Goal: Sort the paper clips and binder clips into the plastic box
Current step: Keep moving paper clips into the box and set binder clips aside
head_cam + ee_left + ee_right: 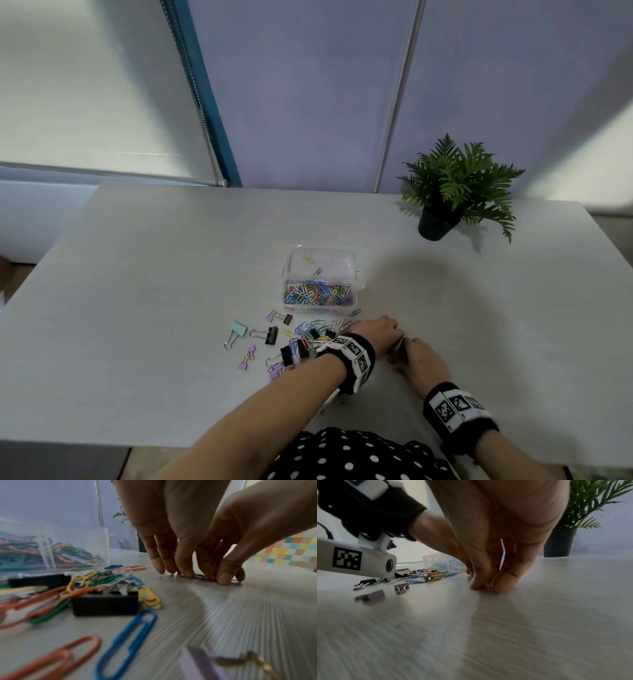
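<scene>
Step in hand was lifting stray paper clips (204, 577) off the table (171, 308); best, IMO, to slide them together, then pinch low. I saw left hand (376, 330) fingers approx. straight, tips pressing the clips; right hand (419, 359), touching it, pinched one. The plastic box (322, 248) sat just beyond, binder clips (269, 335) further left.

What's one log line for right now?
left hand: touches clips | right hand: pinches clip | box: holds paper clips | binder clips: on table
</scene>
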The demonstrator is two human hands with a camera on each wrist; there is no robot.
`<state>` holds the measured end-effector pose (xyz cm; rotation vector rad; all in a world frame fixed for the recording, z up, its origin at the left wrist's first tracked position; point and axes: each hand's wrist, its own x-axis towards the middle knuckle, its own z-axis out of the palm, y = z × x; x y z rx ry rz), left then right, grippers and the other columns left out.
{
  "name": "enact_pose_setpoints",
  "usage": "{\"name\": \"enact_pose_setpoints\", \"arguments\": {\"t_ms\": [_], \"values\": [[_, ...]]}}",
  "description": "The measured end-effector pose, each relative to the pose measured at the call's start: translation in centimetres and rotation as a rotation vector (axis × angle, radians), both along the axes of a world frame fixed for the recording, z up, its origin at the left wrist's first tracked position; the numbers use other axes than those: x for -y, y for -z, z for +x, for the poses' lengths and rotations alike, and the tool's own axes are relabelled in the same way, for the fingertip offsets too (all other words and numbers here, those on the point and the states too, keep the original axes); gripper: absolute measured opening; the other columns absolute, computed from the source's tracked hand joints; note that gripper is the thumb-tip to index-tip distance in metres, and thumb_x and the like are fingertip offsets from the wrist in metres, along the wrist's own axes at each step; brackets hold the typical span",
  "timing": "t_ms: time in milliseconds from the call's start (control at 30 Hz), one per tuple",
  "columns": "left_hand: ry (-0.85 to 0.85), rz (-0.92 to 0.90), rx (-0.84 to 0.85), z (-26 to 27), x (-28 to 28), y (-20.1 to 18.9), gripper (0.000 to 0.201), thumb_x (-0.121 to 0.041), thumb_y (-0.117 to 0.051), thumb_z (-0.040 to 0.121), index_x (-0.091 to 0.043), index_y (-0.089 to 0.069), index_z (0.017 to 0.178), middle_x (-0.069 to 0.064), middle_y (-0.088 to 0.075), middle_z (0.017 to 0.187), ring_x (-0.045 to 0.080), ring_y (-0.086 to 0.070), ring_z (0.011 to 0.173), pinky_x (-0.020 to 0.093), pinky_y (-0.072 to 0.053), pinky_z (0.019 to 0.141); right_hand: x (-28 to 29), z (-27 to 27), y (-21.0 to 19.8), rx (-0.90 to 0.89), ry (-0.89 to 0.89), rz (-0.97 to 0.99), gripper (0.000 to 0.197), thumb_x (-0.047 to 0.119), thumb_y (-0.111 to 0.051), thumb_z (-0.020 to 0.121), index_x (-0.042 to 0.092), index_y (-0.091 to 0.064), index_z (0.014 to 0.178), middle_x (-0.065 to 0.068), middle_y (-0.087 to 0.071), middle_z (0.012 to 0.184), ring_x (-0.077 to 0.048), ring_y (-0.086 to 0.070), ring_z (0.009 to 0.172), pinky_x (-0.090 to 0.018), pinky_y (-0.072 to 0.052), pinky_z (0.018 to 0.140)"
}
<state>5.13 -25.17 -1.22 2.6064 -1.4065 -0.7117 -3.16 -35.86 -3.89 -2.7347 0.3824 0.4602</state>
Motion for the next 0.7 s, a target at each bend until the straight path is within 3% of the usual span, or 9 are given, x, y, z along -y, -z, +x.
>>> {"name": "enact_pose_setpoints", "arguments": {"t_ms": [133,233,367,467,567,700], "values": [[0.007,0.046,0.036,-0.3,0.0,-0.2,0.029,-0.005,-0.036,0.094,0.006,-0.051,0.116,0.024,-0.049,0.122,0.035,-0.043,0.12,0.049,-0.044,0.087,-0.1,-0.2,-0.4,0.011,-0.018,-0.029,0.015,0.018,-0.052,0.085,0.008,-0.055,0.095,-0.013,-0.059,0.099,-0.031,-0.057,0.093,-0.036,-0.041,0.071],[-0.017,0.053,0.091,-0.9,-0.4,-0.2,0.029,-0.002,-0.036,0.093,0.005,-0.048,0.119,0.023,-0.047,0.125,0.035,-0.042,0.122,0.05,-0.044,0.089,-0.4,-0.6,-0.5,-0.005,-0.07,-0.091,0.015,0.018,-0.046,0.088,0.009,-0.052,0.099,-0.01,-0.057,0.103,-0.028,-0.052,0.098,-0.033,-0.035,0.068],[-0.02,0.027,0.112,-1.4,-1.3,-0.1,0.033,0.002,-0.048,0.087,0.003,-0.047,0.12,0.022,-0.046,0.126,0.036,-0.041,0.121,0.047,-0.042,0.093,-0.2,-0.8,-0.5,-0.002,-0.136,-0.072,0.016,0.019,-0.047,0.089,0.01,-0.051,0.102,-0.007,-0.056,0.108,-0.024,-0.05,0.103,-0.033,-0.04,0.077],[-0.133,0.02,0.051,-1.1,-2.4,0.1,0.031,0.0,-0.05,0.087,0.001,-0.046,0.118,0.022,-0.048,0.124,0.038,-0.046,0.118,0.048,-0.042,0.094,0.2,-0.7,-0.8,-0.005,-0.19,-0.015,0.012,0.025,-0.047,0.092,0.013,-0.049,0.091,-0.009,-0.058,0.105,-0.025,-0.052,0.1,-0.032,-0.04,0.077],[-0.297,-0.086,-0.061,0.3,-4.3,-0.7,0.02,-0.006,-0.05,0.089,-0.003,-0.048,0.109,0.019,-0.054,0.117,0.035,-0.054,0.108,0.045,-0.046,0.088,0.3,0.9,-2.0,-0.014,-0.145,0.101,0.014,0.025,-0.057,0.086,0.02,-0.046,0.079,-0.008,-0.064,0.095,-0.026,-0.058,0.09,-0.03,-0.041,0.074],[-0.518,-0.291,-0.068,4.3,-7.8,-3.1,0.014,-0.003,-0.051,0.088,-0.007,-0.056,0.101,0.011,-0.063,0.107,0.024,-0.059,0.098,0.027,-0.047,0.089,-1.3,5.3,-4.6,0.205,-0.032,0.382,0.013,0.007,-0.066,0.078,0.016,-0.057,0.074,-0.002,-0.061,0.068,-0.019,-0.057,0.064,-0.025,-0.045,0.065]]}}
